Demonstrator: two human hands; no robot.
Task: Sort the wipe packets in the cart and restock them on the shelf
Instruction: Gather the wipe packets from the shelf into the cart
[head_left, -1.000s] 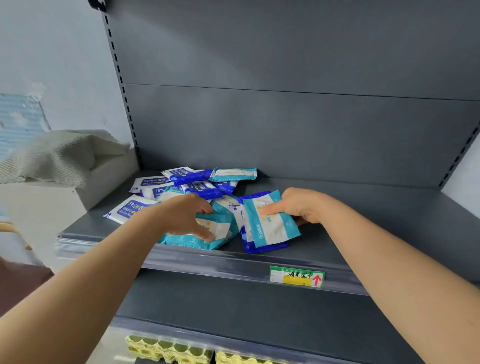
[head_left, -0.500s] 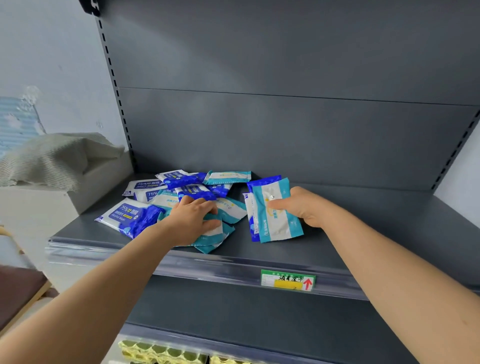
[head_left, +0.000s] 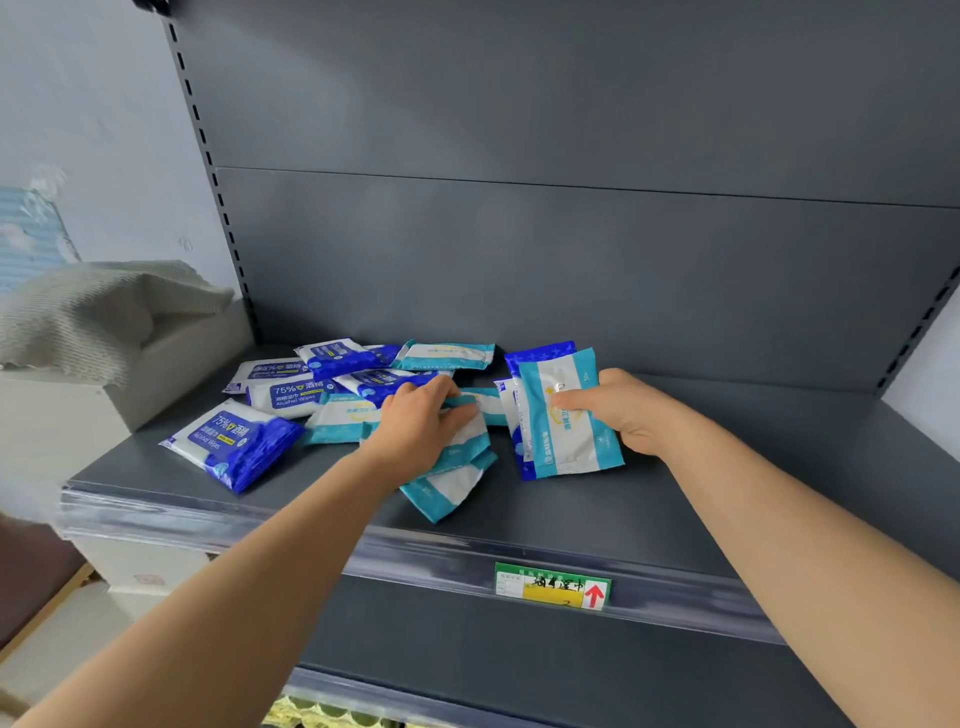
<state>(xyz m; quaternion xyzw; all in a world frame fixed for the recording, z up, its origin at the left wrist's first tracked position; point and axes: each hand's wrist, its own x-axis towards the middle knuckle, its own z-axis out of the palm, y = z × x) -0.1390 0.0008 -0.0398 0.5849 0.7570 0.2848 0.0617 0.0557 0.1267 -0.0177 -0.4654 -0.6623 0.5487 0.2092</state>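
Several wipe packets lie in a loose pile on the grey shelf (head_left: 649, 519). Dark blue alcohol-wipe packets (head_left: 234, 441) spread to the left; teal-and-white packets (head_left: 447, 356) lie in the middle. My left hand (head_left: 421, 428) rests palm down on a couple of teal packets (head_left: 449, 480), fingers curled over their top edge. My right hand (head_left: 623, 410) pinches a small upright stack, a teal packet (head_left: 566, 421) in front and a dark blue packet (head_left: 540, 353) behind it, standing on the shelf to the right of the pile.
The shelf's front rail carries a green and yellow price tag (head_left: 553, 584) with a red arrow. The grey back panel (head_left: 571, 260) rises behind. A beige box draped with grey cloth (head_left: 104, 317) stands left of the shelf. Egg trays (head_left: 322, 714) show on the shelf below.
My right hand has tipped its stack of packets from leaning low to standing more upright. My left hand slid a little to the right over the teal packets. The view moved closer.
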